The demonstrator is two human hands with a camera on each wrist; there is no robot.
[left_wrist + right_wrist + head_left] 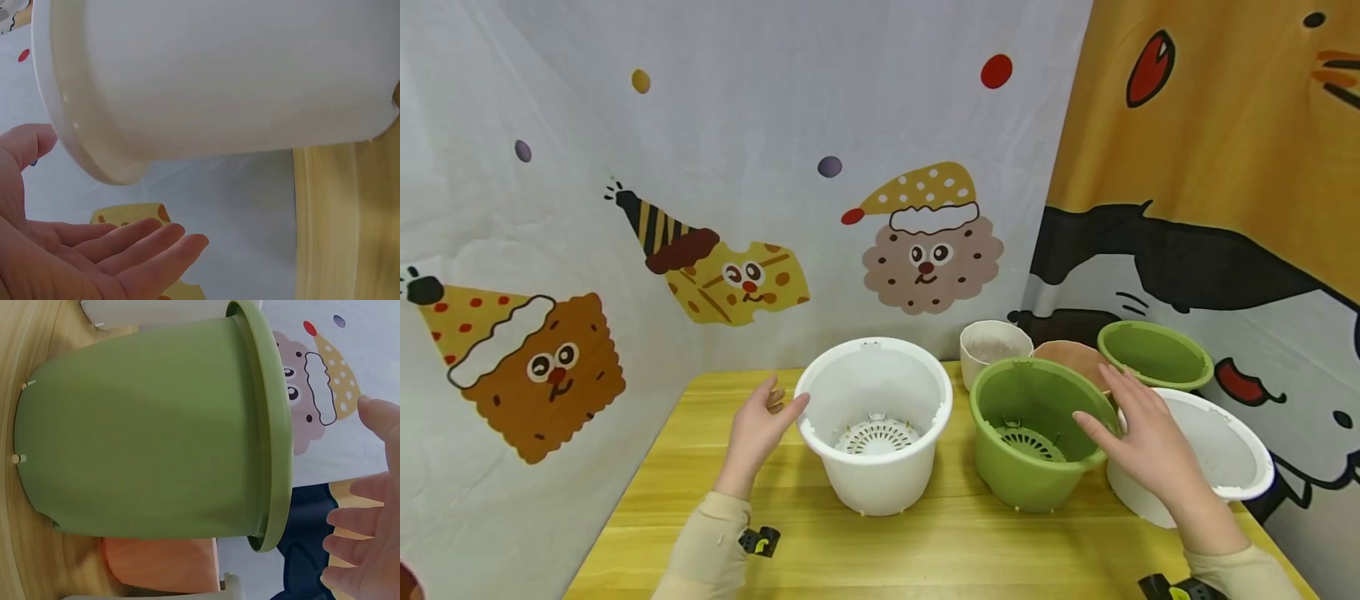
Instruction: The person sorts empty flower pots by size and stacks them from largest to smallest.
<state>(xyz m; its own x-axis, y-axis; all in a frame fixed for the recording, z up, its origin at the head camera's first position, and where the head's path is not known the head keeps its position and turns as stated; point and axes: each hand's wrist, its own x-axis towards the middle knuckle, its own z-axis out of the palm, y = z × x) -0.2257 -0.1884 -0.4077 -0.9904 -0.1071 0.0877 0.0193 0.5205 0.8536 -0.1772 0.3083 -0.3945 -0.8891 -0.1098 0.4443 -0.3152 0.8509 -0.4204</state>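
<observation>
A large white plant pot [880, 475] with a slotted base stands upright on the table. Beside its left rim is my left hand [762, 433], fingers relaxed and thumb tip right at the rim; the left wrist view shows the palm with nothing in it, next to the white pot's wall [206, 75]. To the right stands a green plant pot [1030, 483], its slotted base visible inside. My right hand [1150, 437] is spread above its right rim, holding nothing. In the right wrist view the fingers appear apart from the green pot's wall [144, 431].
Behind the green pot stand a small cream pot [981, 367], an orange pot [1071, 357] and another green pot [1153, 354]. A second white pot [1213, 442] is at the right, partly behind my right hand. A printed cloth [760, 108] hangs behind the wooden table [955, 550].
</observation>
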